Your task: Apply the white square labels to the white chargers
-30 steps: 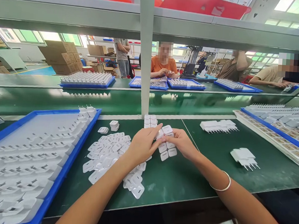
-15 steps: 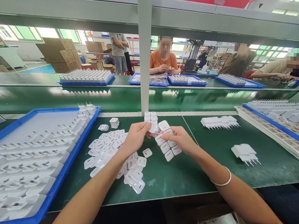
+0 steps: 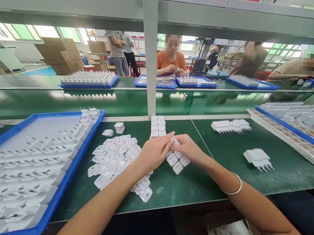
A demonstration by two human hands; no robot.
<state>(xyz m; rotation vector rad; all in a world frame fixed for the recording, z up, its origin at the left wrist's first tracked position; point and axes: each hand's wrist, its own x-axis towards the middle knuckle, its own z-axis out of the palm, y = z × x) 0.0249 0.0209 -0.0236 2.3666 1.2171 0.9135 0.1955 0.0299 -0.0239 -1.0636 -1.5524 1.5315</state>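
My right hand [image 3: 188,147] grips a sheet of joined white square pieces [image 3: 178,162] with small dark print, just above the green bench. My left hand [image 3: 157,149] meets it at the sheet's upper left edge, its fingers pressed together; what they pinch is hidden. Behind my hands, more white squares in two columns [image 3: 158,125] lie near the post's foot. A loose heap of white square plates [image 3: 113,157] spreads to the left, partly behind my left forearm. Two small stacks of plates [image 3: 119,127] [image 3: 108,132] sit beyond the heap.
A blue tray [image 3: 81,162] of white plug housings fills the left. Two groups of white plugs [image 3: 231,125] [image 3: 258,158] lie right. Another blue-edged tray [image 3: 293,130] rests at far right. A grey post [image 3: 150,59] rises ahead. Across the bench sits a person in orange [image 3: 171,61].
My left hand has moved right and closer to my right hand, over the upper part of the sheet. More of the two-column squares behind now shows. The view has shifted slightly.
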